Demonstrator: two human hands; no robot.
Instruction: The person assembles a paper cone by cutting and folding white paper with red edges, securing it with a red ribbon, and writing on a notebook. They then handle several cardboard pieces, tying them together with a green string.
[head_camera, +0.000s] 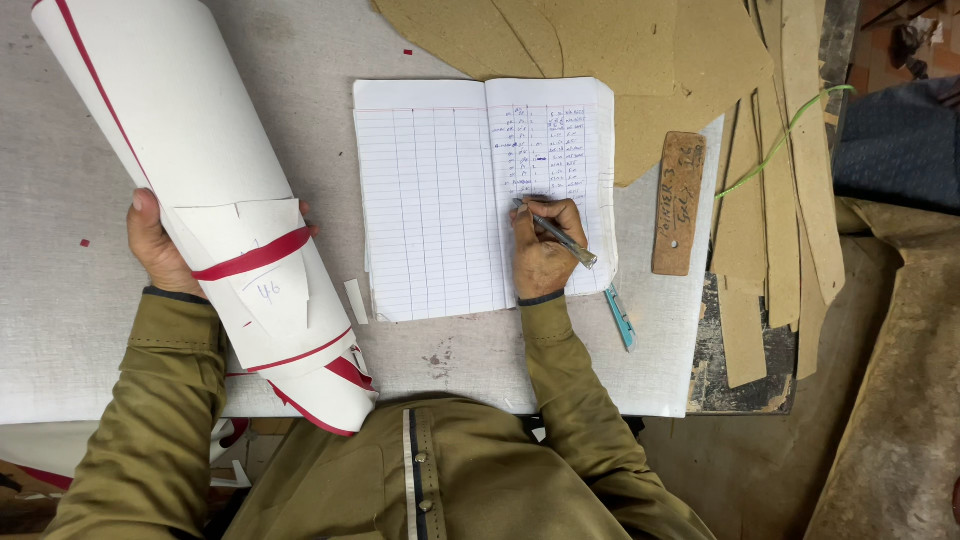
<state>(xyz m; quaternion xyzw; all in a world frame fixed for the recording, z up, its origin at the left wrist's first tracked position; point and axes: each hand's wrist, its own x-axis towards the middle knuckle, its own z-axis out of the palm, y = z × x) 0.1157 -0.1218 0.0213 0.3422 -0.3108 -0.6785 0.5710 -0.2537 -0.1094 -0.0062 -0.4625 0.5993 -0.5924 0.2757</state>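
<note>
The person sits at a pale desk (60, 330) and is in the middle of writing an entry in a ruled notebook (430, 200) that lies open in front of them. The right hand (542, 255) has its grip closed on a slim grey pen (556, 236), the tip touching the right-hand page just below a block of handwritten columns. The left hand (158, 245) has its grip wrapped around a thick roll of white sheets with red edging (200, 190), held tilted across the left of the desk, its lower end over the desk edge near the person's olive jacket. A red band circles the roll just beside the thumb.

The step in hand appears to be record-keeping: noting something about the roll while it is held up for reference. The next stroke calls for a steady pen on the same line, with the roll kept still and clear of the page.

A teal utility knife (620, 318) lies just beside the notebook's lower right corner. Further right sit a small brown cardboard tag (679, 203) and tan cardboard pattern pieces (640, 50), some in long strips.
</note>
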